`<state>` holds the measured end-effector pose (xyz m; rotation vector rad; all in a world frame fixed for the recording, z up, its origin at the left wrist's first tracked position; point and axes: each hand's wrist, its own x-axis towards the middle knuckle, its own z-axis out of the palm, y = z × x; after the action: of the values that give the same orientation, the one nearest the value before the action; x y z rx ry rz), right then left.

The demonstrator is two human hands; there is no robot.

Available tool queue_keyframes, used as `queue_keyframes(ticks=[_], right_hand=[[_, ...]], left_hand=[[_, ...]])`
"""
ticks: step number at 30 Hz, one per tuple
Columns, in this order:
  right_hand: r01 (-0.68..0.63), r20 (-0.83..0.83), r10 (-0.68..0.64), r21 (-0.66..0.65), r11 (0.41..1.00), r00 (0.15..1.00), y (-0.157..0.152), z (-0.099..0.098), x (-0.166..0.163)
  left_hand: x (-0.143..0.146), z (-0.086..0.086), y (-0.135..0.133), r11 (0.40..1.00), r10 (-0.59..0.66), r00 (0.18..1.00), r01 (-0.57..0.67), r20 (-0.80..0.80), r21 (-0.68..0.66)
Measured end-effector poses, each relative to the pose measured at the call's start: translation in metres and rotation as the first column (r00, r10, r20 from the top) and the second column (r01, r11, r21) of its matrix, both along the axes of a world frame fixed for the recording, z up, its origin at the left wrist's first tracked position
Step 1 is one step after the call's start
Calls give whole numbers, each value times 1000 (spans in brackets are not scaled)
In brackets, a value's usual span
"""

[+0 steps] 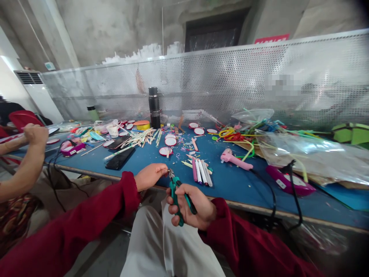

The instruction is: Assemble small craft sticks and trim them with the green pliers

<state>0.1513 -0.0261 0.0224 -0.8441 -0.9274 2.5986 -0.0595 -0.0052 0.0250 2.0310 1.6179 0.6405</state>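
1. The right hand is squeezing green-handled pliers, its grip wrapping both handles.
2. The left hand is pinching something tiny at the pliers' tip, just off the worktop edge.
3. Keeping both hands steady would likely be helping here.

Hands: left hand and right hand before the bench edge, cutters between them.
Markers: on bench, just behind hands.
Flask: far edge.
Phone: left of markers.
Glue gun: right of markers.
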Motion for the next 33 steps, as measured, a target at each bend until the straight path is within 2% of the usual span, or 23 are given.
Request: queue_keyframes(ticks=[4,9,11,13,14,15,16,17,18,19,20,21,22,24,26,28,30,33], right_hand=[[-26,-62,23,-42,999,998,7,-6,1],[-48,-156,38,-61,997,987,9,-5,5],[-19,-116,20,13,1000,993,6,0,8],[29,12,-32,196,980,999,3,9,14],[29,105,-69,343,939,992,2,13,18],[-7,211,-120,516,857,970,1,18,21],[-108,324,-171,689,716,930,0,22,25],[-236,422,-268,818,524,866,-1,26,28],[-369,480,-403,871,324,779,-3,28,31],[-482,487,-540,861,164,686,-4,29,32],[-573,461,-655,818,51,599,-6,28,33],[-642,421,-739,766,-22,527,-7,25,33],[-692,381,-793,719,-68,475,-8,22,33],[-751,327,-846,649,-122,421,-9,15,32],[-775,295,-866,612,-154,405,-8,8,32],[-783,269,-876,596,-175,401,-6,4,32],[-785,240,-883,587,-197,402,-4,2,32],[-785,206,-886,574,-233,415,-2,2,29]], left_hand=[[-1,-2,3,1000,-2,1000,1,20,9],[-5,-9,6,998,-64,979,61,194,17],[-8,-4,6,997,-76,979,77,191,3],[-11,8,7,997,-76,992,76,101,6],[-13,14,8,996,-81,996,80,35,47],[-15,21,9,991,-82,996,86,-46,99],[-17,27,11,986,-65,989,83,-133,141],[-20,31,15,982,-39,976,77,-215,172],[-22,32,18,977,-14,955,76,-297,198],[-25,32,23,973,9,930,77,-367,219],[-28,29,27,969,25,907,81,-420,233],[-31,25,32,967,30,891,89,-453,238],[-34,20,35,967,26,886,95,-463,237],[-38,12,39,962,24,899,98,-437,256],[-37,8,35,944,73,928,55,-366,326],[-29,10,26,932,114,968,-26,-225,361],[-15,14,13,964,80,997,-75,-11,254],[10,21,-5,996,94,961,-89,261,-31]])
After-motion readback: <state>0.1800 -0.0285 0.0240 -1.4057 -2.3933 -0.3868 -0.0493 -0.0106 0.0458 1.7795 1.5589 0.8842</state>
